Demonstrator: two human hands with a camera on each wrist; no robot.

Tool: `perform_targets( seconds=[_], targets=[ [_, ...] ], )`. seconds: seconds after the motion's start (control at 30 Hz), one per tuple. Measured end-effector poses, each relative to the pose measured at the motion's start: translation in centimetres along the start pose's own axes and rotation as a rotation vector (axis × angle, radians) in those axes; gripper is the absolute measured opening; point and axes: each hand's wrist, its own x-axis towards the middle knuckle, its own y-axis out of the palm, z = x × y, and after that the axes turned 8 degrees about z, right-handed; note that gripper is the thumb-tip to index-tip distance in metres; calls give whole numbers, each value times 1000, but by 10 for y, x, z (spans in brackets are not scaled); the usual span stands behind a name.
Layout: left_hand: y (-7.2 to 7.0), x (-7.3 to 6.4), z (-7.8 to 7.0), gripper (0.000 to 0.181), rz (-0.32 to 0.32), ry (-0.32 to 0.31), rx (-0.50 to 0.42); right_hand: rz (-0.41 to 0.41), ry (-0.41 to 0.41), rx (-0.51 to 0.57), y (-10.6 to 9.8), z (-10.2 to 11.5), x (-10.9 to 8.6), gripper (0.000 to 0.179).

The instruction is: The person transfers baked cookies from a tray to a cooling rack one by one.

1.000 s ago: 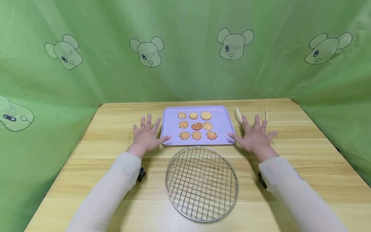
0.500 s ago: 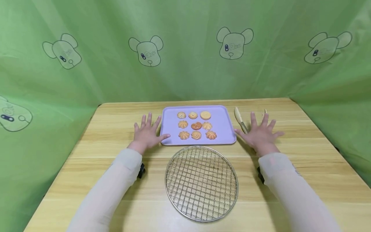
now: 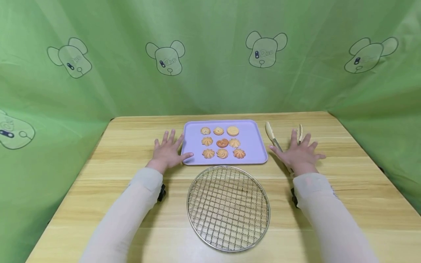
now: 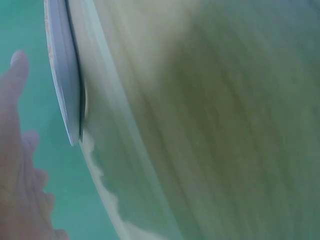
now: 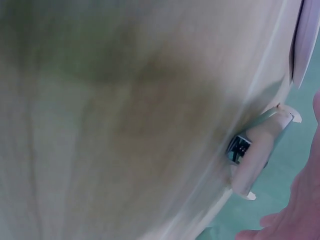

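My left hand (image 3: 166, 151) is spread with fingers straight by the left end of a lilac tray (image 3: 254, 140), its thumb overlapping the tray's near left corner in the head view. Several baked cookies (image 3: 222, 143) of different shapes sit on the tray in neat rows. To the right, my spread right hand (image 3: 300, 155) hovers over a pair of tongs (image 3: 269, 132) with cream tips, hiding much of them. The right wrist view shows the tongs (image 5: 254, 157) lying on the table, apart from the right hand (image 5: 295, 212). Neither hand holds anything.
A round wire rack (image 3: 228, 208) lies on the wooden table (image 3: 108, 204) just in front of the tray. Green curtain (image 3: 210, 91) with printed bear heads stands behind the table and on both sides.
My right hand has shifted right, off the tray's edge, uncovering more of the tongs. The left hand has barely moved. Tray, cookies and rack stay where they were.
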Motion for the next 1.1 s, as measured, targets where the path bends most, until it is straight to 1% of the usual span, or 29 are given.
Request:
perform_targets(
  seconds=[0.2,0.47,0.67,0.93,1.1],
  targets=[
    [1,1,-1,88,17,28,-3,16,14,9,3,0,-1,113],
    [3,1,-1,88,39,39,-12,38,59,48,5,-1,0,118],
    [3,1,-1,89,68,47,-11,47,87,77,8,-5,3,121],
    [2,-1,-4,89,88,83,-17,48,80,150,10,-8,4,123],
    [2,0,-5,89,93,95,-13,34,58,175,12,-10,5,125]
  ],
)
